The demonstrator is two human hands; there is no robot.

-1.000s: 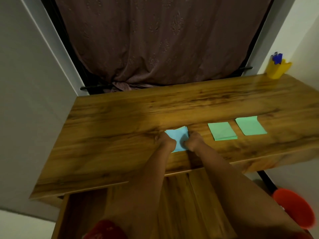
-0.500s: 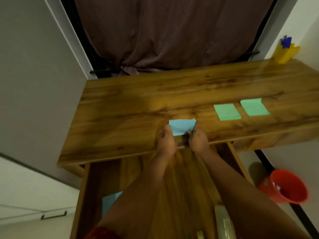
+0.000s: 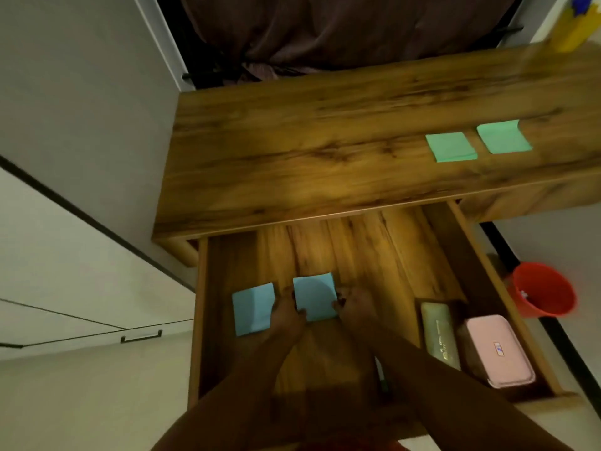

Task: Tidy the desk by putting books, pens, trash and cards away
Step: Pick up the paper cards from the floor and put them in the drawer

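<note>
Both hands hold a light blue card (image 3: 314, 296) low inside the open wooden drawer (image 3: 364, 255). My left hand (image 3: 286, 315) pinches its left edge and my right hand (image 3: 356, 304) pinches its right edge. A second light blue card (image 3: 253, 308) lies flat on the drawer floor just left of it, partly under my left hand. Two green cards (image 3: 451, 146) (image 3: 503, 137) lie side by side on the desk top (image 3: 309, 151) at the right.
At the drawer's right end lie an olive case (image 3: 439, 333) and a pink case (image 3: 497, 349). A red bucket (image 3: 541, 292) stands on the floor right of the drawer. A yellow pen holder (image 3: 575, 30) stands on the desk's far right corner. White cabinet fronts are at left.
Both hands carried the blue card off the desk top, toward me and down into the open drawer, beside the other blue card. The camera tilted down, showing the drawer's contents.
</note>
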